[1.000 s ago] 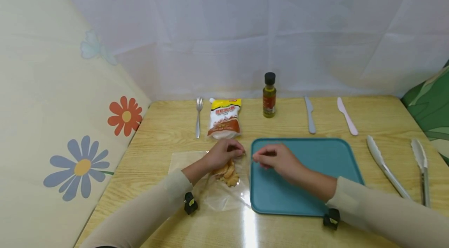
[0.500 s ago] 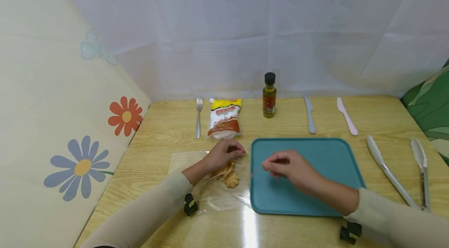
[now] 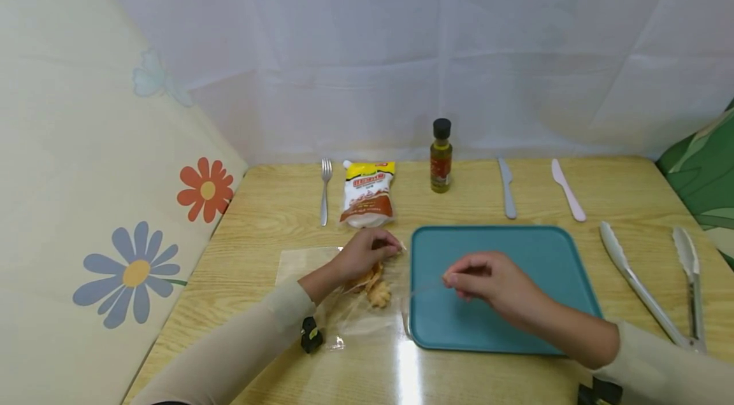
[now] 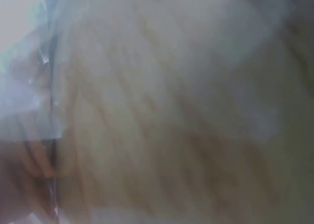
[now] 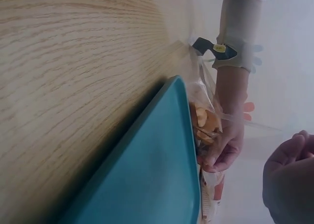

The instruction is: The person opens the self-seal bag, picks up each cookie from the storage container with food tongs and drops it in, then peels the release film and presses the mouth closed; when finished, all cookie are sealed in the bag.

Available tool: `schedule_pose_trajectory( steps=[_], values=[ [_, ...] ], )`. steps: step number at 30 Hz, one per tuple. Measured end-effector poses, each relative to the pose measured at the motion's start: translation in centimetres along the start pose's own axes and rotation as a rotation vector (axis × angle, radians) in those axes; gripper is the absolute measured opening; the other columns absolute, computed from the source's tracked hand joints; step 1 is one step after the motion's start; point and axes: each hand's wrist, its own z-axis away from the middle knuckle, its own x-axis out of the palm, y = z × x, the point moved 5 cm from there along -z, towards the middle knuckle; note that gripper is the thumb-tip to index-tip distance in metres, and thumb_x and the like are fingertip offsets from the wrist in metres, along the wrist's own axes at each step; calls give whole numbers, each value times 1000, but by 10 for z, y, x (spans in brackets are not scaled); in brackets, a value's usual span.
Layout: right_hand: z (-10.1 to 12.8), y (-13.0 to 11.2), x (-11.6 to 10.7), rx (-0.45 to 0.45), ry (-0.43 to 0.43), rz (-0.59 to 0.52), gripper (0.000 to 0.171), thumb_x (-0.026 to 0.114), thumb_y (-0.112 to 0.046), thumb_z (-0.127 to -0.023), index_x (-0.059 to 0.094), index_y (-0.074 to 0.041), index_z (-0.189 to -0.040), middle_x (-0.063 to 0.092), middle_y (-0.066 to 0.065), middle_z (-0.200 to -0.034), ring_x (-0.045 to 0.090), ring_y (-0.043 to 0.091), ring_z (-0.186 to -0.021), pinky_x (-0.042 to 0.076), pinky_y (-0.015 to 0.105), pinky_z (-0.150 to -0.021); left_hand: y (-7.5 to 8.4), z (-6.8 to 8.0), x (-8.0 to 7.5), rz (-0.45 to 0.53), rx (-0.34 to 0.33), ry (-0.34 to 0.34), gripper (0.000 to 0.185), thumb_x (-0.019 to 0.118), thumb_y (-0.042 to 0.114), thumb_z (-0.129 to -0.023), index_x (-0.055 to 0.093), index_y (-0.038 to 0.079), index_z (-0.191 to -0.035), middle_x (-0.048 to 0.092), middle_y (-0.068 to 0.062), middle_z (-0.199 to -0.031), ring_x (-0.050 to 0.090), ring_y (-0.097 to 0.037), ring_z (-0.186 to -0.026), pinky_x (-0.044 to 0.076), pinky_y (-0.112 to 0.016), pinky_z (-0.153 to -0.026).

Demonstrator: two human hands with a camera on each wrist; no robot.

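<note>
A clear plastic bag point(image 3: 367, 327) lies on the table with golden-brown, flower-edged biscuits point(image 3: 379, 295) inside. My left hand point(image 3: 364, 254) pinches the bag near its top right corner, over the biscuits. Above the tray, my right hand point(image 3: 490, 277) pinches the end of a thin see-through strip point(image 3: 425, 290), which stretches across from the bag's right side. The right wrist view shows the same strip point(image 5: 255, 124) drawn out between the bag point(image 5: 200, 86) and my right hand point(image 5: 292, 170). Blurred plastic and wood colours fill most of the left wrist view.
A teal tray point(image 3: 516, 239) lies right of the bag. Behind stand or lie a fork point(image 3: 324, 193), a white-and-yellow spouted pouch point(image 3: 369, 191), an oil bottle point(image 3: 440, 160), a grey knife point(image 3: 507, 188) and a pink knife point(image 3: 568, 191). Metal tongs point(image 3: 636, 284) lie at the right.
My right hand has moved right and slightly toward me, from the tray's left edge to over the tray, stretching the strip out. My left hand stays put on the bag.
</note>
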Motion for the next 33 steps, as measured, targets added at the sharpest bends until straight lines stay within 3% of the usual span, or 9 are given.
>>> schedule_pose_trajectory(
  steps=[10, 23, 33],
  values=[
    [17, -18, -4, -49, -29, -15, 8, 70, -10, -99, 77, -9, -102, 72, -1, -92, 65, 10, -81, 58, 27, -75, 0, 0, 0, -7, -7, 2, 12, 66, 7, -100, 77, 2, -104, 74, -9, -104, 62, -9, -88, 53, -25, -79],
    [37, -42, -10, -172, -56, -47, 17, 62, -1, -101, 77, -8, -106, 72, 0, -93, 64, 12, -80, 57, 29, -74, 0, 0, 0, 3, -6, 4, 11, 67, 6, -100, 77, 2, -104, 75, -9, -104, 62, -9, -88, 52, -24, -79],
    [52, -64, -21, -332, -135, -102, 31, 49, 10, -104, 74, -6, -114, 71, 1, -105, 60, 15, -84, 55, 31, -76, 2, 2, 1, 35, 16, 16, 11, 67, 4, -99, 76, 0, -104, 74, -12, -105, 62, -10, -88, 53, -24, -77]
  ],
)
